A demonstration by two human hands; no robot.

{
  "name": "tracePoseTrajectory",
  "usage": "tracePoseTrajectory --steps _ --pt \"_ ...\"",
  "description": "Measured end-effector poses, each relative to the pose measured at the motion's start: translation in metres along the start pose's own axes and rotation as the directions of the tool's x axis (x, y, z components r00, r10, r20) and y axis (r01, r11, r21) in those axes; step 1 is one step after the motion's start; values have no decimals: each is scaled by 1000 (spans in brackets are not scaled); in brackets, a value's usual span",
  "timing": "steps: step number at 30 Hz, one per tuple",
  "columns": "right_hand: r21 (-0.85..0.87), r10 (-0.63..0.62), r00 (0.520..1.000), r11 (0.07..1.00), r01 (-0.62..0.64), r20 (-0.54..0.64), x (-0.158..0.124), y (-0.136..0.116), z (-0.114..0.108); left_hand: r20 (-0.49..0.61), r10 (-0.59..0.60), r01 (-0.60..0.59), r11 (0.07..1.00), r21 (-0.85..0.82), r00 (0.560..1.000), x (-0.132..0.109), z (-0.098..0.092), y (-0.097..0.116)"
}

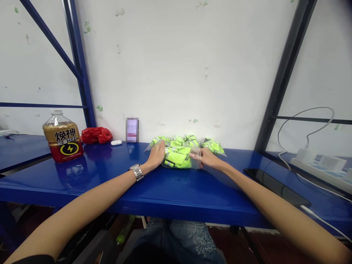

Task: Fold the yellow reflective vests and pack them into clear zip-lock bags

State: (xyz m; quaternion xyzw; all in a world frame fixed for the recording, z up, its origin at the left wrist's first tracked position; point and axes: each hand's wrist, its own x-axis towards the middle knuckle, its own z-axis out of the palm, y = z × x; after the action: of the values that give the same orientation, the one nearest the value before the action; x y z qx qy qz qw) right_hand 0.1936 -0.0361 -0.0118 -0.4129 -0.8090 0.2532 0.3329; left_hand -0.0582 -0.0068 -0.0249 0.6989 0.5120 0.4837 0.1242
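A clear plastic bag (178, 158) with a folded fluorescent yellow-green garment with grey reflective strips, apparently a safety vest, rests on the blue table between my hands. My left hand (157, 154), with a metal watch (136, 172) on its wrist, holds the bag's left end; its fingers are partly hidden. The fingers of my right hand (208, 158) grip the bag's transparent right end. Several similar bagged garments stand in a row behind, one of them the right-hand bag (213, 145).
A large drink bottle (63, 137), a red plastic bag (96, 135) and a small white case (116, 142) stand on the left. An upright phone (132, 130) leans by the wall. At right lie a dark phone (276, 186) on a cable and a power strip (324, 167) with chargers.
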Motion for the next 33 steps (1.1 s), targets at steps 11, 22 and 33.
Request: tracePoseTrajectory --steps 11,22,33 --pt "358 45 988 929 -96 151 -7 -21 25 -156 256 -234 961 144 954 0 -19 10" --pt "546 169 986 826 -142 1 0 -27 35 -191 317 -286 942 173 929 7 -23 16" --pt "446 221 961 886 -126 -168 10 -9 13 -191 267 -196 925 327 944 22 -37 10"
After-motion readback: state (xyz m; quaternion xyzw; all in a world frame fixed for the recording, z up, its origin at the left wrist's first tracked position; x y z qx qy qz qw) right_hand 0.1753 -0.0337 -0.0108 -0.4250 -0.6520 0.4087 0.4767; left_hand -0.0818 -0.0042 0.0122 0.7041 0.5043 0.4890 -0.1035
